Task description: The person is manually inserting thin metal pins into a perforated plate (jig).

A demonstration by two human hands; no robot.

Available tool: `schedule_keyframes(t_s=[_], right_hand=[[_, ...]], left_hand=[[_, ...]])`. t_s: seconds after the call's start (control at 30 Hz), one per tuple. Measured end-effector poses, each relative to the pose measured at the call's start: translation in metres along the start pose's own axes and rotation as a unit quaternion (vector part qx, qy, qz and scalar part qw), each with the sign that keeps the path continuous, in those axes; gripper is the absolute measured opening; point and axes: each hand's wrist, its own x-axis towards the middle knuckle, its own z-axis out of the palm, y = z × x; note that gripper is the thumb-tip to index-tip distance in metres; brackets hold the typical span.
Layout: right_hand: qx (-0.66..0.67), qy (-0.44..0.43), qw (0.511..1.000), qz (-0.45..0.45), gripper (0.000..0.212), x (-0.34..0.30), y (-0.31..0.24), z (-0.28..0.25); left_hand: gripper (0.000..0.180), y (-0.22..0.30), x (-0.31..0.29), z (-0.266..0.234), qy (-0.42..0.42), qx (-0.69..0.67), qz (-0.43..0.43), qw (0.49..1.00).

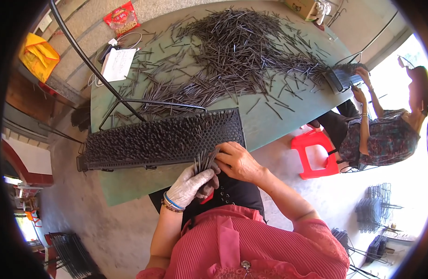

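Note:
My left hand [190, 186], in a pale knitted glove with dark fingertips, is closed round a bundle of thin dark sticks [203, 161] that point upward. My bare right hand [239, 162] pinches at the top of this bundle, its thumb and fingers together on the sticks. Just beyond both hands lies a long black perforated rack [225, 132]. Many similar sticks stand upright in its holes, dense on the left and centre, while bare holes show toward the right end.
A big heap of loose sticks [237, 42] spreads over the green tabletop [270, 128]. A black metal rod frame [90, 58] rises over the rack. On the right, another person [379, 139] works at a second rack [340, 80] beside a red plastic stool [300, 158]. Paper [118, 64] lies at far left.

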Motion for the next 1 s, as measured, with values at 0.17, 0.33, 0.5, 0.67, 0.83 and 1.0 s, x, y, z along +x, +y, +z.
schedule_keyframes(t_s=[0.17,0.33,0.5,0.67,0.83,1.0], right_hand=[[-0.002,0.15,0.987,0.064,0.034,0.01,0.013,-0.014],[0.093,0.274,0.921,0.262,0.058,0.033,0.046,-0.041],[0.044,0.273,0.931,0.239,0.053,0.041,0.08,-0.034],[0.007,0.257,0.946,0.197,0.051,0.039,0.092,-0.021],[-0.046,0.233,0.954,0.183,0.049,0.037,0.088,-0.021],[-0.063,0.176,0.97,0.155,0.034,0.028,0.092,-0.017]], left_hand=[[0.024,0.001,0.01,0.007,-0.017,-0.053,0.018,0.998],[0.02,-0.026,0.037,0.011,-0.013,-0.251,-0.04,0.967],[0.019,-0.051,0.037,-0.005,0.06,-0.224,-0.062,0.971],[0.023,-0.038,0.028,0.003,0.062,-0.154,-0.053,0.985],[0.025,-0.045,0.029,-0.006,0.073,-0.124,-0.055,0.988],[0.025,-0.042,0.03,-0.004,0.051,-0.115,-0.033,0.991]])
